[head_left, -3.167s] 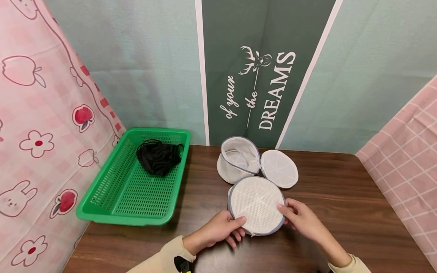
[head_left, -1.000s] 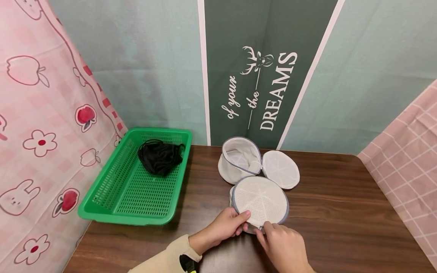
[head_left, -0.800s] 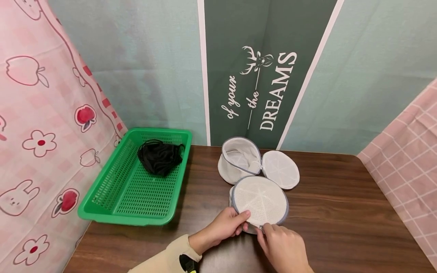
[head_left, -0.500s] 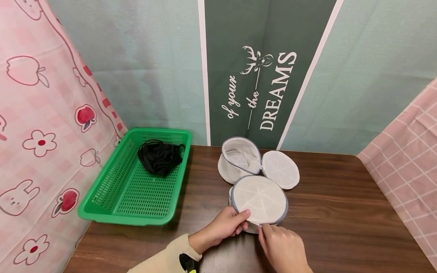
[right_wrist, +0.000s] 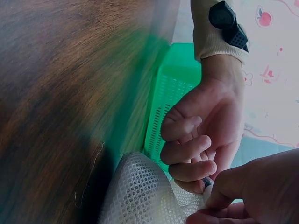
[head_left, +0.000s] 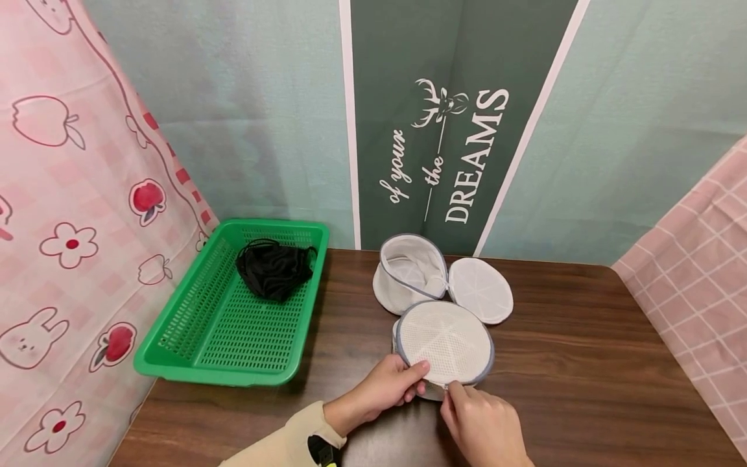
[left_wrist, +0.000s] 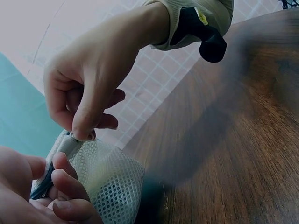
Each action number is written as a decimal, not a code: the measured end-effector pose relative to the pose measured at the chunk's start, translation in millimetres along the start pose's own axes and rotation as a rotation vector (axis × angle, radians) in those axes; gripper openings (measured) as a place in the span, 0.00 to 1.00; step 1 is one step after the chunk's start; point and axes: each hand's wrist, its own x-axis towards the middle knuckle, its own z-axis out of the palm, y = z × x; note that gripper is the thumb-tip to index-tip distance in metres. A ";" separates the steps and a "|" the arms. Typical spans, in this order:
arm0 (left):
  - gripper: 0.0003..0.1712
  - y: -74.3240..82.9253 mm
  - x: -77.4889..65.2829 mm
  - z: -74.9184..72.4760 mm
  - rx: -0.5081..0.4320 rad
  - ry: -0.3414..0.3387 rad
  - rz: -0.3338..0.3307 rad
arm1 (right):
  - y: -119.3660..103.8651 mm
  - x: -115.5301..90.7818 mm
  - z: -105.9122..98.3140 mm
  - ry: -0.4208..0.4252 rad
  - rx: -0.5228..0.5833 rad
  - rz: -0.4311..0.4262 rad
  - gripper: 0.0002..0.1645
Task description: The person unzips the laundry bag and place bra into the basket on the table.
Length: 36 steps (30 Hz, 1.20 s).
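A round white mesh laundry bag (head_left: 446, 340) with a grey-blue rim stands on the table, its flat lid tilted toward me. My left hand (head_left: 388, 389) grips the near left of the rim, thumb on top of the mesh. Beside it, my right hand (head_left: 484, 418) pinches the zipper's end at the near edge. The left wrist view shows those right fingertips (left_wrist: 84, 133) on a small pale tab; the pull itself is mostly covered. Behind stands a second mesh laundry bag (head_left: 397, 292), unzipped, its round lid (head_left: 481, 290) folded out to the right.
On the left sits a green plastic basket (head_left: 292, 363) with a black drawstring pouch (head_left: 274, 269) inside. The brown wooden table (head_left: 583, 363) meets a printed curtain (head_left: 280, 130) at the back. Pink cloths hang at both sides.
My right hand has gone from the bag's right side to the zipper at its near edge. The left hand has kept its grip. Over the last second, almost nothing has shifted.
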 end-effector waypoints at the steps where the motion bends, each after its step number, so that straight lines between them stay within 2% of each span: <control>1: 0.23 0.2 0.0 0.2 0.000 -0.001 0.000 | 0.0 0.3 0.0 0.002 0.001 0.002 0.26; 5: 0.24 1.4 -0.1 0.5 0.002 -0.001 -0.003 | 0.1 1.2 0.1 0.013 0.003 0.005 0.22; 9: 0.25 2.3 -0.1 0.3 0.005 -0.001 -0.009 | 0.2 0.8 0.4 0.011 0.021 0.012 0.10; 12: 0.25 3.2 -0.2 0.3 0.014 -0.003 -0.009 | 0.3 1.4 0.5 0.012 0.023 0.020 0.05; 19: 0.28 4.2 -0.8 0.8 0.022 -0.004 -0.015 | 1.9 6.6 0.2 0.078 -0.017 -0.013 0.14; 25: 0.31 6.5 -1.0 -0.4 0.017 -0.009 -0.011 | -0.5 16.0 -6.6 0.130 -0.005 -0.053 0.20; 36: 0.32 6.0 -0.8 0.4 0.022 -0.007 -0.019 | -0.4 17.3 -10.0 0.121 -0.003 -0.042 0.15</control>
